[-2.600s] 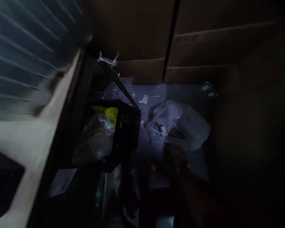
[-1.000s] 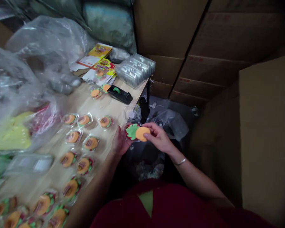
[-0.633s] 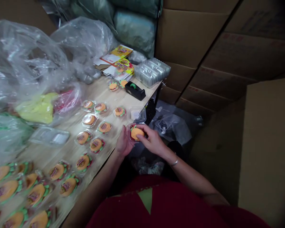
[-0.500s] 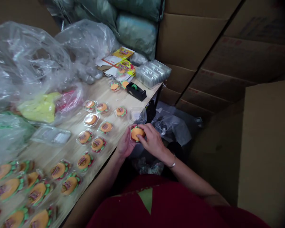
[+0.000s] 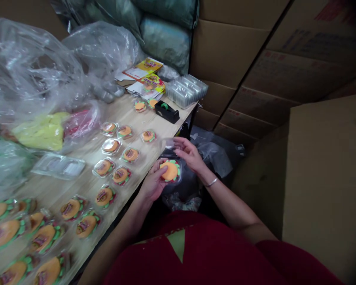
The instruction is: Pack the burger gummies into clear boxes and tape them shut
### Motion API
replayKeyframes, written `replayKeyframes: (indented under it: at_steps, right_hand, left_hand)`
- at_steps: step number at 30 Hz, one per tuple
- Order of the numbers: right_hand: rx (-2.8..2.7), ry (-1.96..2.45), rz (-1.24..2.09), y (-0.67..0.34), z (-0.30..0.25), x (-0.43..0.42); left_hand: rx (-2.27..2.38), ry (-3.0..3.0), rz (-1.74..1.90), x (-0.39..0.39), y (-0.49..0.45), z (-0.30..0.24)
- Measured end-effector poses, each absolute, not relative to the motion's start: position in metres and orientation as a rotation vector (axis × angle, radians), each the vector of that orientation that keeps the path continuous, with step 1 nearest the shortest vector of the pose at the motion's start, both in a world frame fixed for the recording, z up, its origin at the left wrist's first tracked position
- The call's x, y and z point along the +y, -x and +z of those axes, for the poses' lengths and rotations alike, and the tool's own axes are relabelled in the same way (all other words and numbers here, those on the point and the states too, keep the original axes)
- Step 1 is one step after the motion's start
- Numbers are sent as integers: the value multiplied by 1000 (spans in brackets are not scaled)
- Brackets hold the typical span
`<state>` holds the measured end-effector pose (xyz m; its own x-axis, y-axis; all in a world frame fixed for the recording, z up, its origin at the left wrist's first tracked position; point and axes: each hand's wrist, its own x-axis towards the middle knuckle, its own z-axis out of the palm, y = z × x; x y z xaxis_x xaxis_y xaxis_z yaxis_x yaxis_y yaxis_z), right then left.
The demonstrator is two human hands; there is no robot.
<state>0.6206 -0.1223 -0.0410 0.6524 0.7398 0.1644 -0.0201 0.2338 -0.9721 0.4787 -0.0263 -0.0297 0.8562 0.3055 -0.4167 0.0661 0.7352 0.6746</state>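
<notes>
A toy burger [image 5: 170, 170] with an orange bun and green and red layers sits in the base of a clear plastic clamshell box. My left hand [image 5: 152, 183] is closed around this box at its left side, thumb on the bun. The box's raised clear lid [image 5: 167, 145] stands at the far side of the burger. My right hand [image 5: 190, 155] has its fingers at the lid's right edge, gripping it; the lid is slightly blurred. Several closed boxed burgers [image 5: 130, 154] with printed labels lie on the wooden table [image 5: 142, 158] left of my hands.
A black tape dispenser [image 5: 167, 112] stands near the table's right edge, before stacked clear packs [image 5: 186, 91] and printed cards [image 5: 150, 81]. Clear plastic bags [image 5: 106, 55] cover the back left. An empty clear tray [image 5: 58, 166] lies among the burgers. Cardboard boxes [image 5: 326, 170] are at the right.
My right hand has moved off the burger and up to the box's lid. My left hand still holds the box, and the whole bun now shows. The view has shifted slightly.
</notes>
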Motion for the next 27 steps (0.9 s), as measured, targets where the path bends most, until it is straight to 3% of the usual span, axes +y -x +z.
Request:
replayKeyframes:
  at_steps: [6,15,21,27]
  right_hand:
    - [-1293,1284,359,-586,-23,-146]
    - [-1727,1374,123,-574,-45,-162]
    - [-1625,1391,-28,-566,-40,-166]
    - [-1057,1438,387,-551,-37,-176]
  left_hand:
    - [549,-482,97,-12,-461,-24]
    - [559,-412,43,-11,-451,-15]
    - [494,-482,29,-20,-446,-2]
    - [475,-845,-183,-28,-418,-29]
